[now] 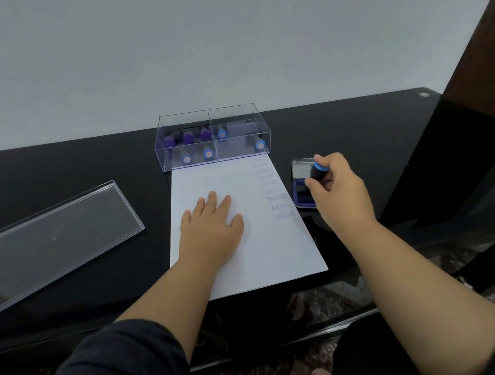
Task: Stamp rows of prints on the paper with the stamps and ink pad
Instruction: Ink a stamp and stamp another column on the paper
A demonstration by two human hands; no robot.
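A white sheet of paper (266, 247) lies on the black table, with a column of several blue prints (274, 190) down its right side. My left hand (210, 223) rests flat on the paper, fingers straight. My right hand (336, 185) grips a black stamp with a blue cap (319, 169), tilted, its lower end down on the open blue ink pad (300, 195) just right of the paper. Whether the stamp face touches the ink is hidden by my fingers.
A clear plastic box (211, 135) with two compartments stands at the paper's far edge and holds several purple-capped and blue-capped stamps. Its clear lid (47, 240) lies flat to the left. A grey wall rises behind the table; a dark wooden post (478, 96) stands at right.
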